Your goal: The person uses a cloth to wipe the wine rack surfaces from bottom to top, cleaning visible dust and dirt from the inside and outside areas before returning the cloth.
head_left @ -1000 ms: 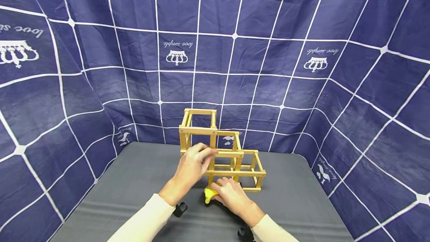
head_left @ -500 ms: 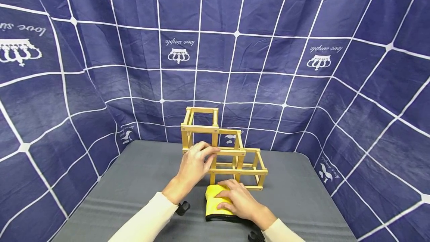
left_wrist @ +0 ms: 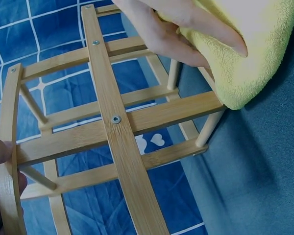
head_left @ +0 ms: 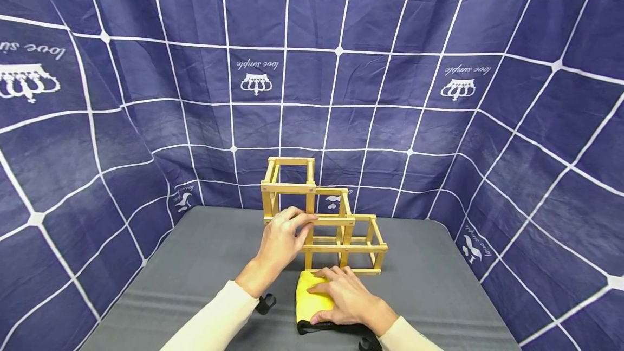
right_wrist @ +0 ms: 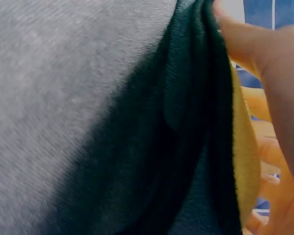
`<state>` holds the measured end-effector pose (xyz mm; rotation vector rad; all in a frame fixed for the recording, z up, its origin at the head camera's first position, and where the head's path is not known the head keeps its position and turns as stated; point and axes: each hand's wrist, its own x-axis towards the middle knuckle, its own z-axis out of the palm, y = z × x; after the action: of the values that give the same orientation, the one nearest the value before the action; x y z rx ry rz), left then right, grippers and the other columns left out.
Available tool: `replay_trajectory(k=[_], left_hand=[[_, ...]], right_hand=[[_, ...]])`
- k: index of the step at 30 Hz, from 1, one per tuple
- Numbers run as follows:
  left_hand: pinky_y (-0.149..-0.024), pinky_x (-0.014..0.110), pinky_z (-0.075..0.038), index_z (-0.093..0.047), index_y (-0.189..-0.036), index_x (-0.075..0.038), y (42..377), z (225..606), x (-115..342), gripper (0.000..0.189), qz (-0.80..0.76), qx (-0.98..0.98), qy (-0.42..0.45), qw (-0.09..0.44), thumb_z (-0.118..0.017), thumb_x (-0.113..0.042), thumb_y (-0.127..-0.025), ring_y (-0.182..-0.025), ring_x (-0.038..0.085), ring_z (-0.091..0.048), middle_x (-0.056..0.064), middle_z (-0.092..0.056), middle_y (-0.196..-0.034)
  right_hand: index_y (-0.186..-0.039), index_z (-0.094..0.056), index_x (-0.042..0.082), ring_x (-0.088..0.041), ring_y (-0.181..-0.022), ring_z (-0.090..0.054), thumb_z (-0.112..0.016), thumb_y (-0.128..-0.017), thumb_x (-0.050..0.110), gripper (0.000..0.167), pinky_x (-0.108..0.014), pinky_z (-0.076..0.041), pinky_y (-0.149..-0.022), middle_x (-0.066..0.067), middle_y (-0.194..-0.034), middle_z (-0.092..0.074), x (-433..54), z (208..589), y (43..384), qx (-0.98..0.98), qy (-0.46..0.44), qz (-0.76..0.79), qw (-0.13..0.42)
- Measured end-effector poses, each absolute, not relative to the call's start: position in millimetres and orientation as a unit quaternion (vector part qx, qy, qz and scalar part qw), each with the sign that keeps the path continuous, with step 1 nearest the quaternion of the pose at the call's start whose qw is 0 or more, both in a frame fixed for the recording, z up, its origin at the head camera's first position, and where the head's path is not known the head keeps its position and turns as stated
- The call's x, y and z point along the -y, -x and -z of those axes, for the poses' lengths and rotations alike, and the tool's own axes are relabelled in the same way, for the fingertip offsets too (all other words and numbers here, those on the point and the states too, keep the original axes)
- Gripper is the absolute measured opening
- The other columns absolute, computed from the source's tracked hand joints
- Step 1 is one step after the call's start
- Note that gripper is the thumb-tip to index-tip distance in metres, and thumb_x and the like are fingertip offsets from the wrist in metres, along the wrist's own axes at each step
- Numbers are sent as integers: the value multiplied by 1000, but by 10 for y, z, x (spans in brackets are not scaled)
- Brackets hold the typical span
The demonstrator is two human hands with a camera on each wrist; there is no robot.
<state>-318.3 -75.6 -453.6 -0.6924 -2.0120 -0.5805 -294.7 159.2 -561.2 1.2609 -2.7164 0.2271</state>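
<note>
A light wooden rack of open, stepped cubes stands on the grey surface. My left hand pinches a rail of its middle tier; in the left wrist view thumb and fingers sit on both sides of that bar. In front of the rack's bottom tier lies a folded yellow cloth with a dark edge. My right hand rests on top of this cloth with fingers spread, thumb close to the dark edge. The right wrist view shows the cloth's dark layers under that hand. Part of the cloth is hidden beneath the palm.
The grey tabletop extends to both sides of the rack. A navy curtain with white grid lines hangs behind and at both sides. Black straps are on the wrists.
The yellow cloth, bunched in my right hand a second ago, now lies spread wider and flatter in front of the rack. My right fingers have opened out over it. The left hand has stayed put.
</note>
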Motion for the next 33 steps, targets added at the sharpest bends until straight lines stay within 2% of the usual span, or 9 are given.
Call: replay_trajectory(k=[3,5,10,16,20,27,33], left_hand=[[-76,40,-68,-93,-115,-21,3180,4544,765,25,236,813,281,452,-100,-10,-93,-89,21,-78,-1,-80,-101],[-77,41,-68,-93,-116,-21,3186,4538,766,26,236,812,282,453,-99,-10,-93,-90,21,-78,-2,-80,-101],[-79,43,-68,-93,-117,-21,3186,4529,764,26,238,813,281,452,-99,-10,-94,-91,23,-78,-1,-80,-101],[-77,42,-67,-93,-116,-21,3162,4539,760,25,243,813,278,451,-99,-10,-94,-90,22,-78,-2,-80,-101],[-79,42,-68,-93,-117,-21,3170,4531,770,25,247,814,282,444,-98,-10,-95,-93,22,-79,-2,-81,-102],[-84,42,-68,-94,-115,-20,3200,4525,786,25,266,814,284,431,-98,-7,-94,-96,21,-80,-2,-81,-102],[-87,43,-67,-93,-113,-19,3216,4546,809,25,274,803,295,439,-99,-6,-93,-97,22,-80,-1,-82,-101]], right_hand=[[-152,-77,44,-24,-145,-66,-76,-94,88,72,-60,-57,-113,4,-166,-67,-1604,5611,2941,905,-415,-76,51],[-152,-76,45,-26,-145,-66,-76,-95,87,72,-61,-58,-112,4,-167,-66,-1610,5608,2947,907,-412,-76,49],[-145,-81,42,-23,-130,-72,-79,-98,79,60,-48,-62,-101,2,-156,-72,-1591,5612,2997,901,-420,-77,71],[-131,-87,29,-7,-114,-75,-87,-102,56,40,-31,-65,-95,5,-128,-78,-1527,5633,3056,881,-453,-112,81],[-125,-87,22,-4,-104,-76,-91,-103,42,30,-23,-65,-87,5,-118,-81,-1489,5630,3108,875,-454,-139,96],[-121,-83,17,-11,-97,-80,-95,-99,30,28,-34,-65,-85,4,-110,-84,-1613,5593,3154,885,-416,-138,156],[-115,-86,17,-14,-94,-77,-98,-96,27,25,-30,-58,-74,0,-118,-73,-1960,5569,3080,899,-384,-115,178]])
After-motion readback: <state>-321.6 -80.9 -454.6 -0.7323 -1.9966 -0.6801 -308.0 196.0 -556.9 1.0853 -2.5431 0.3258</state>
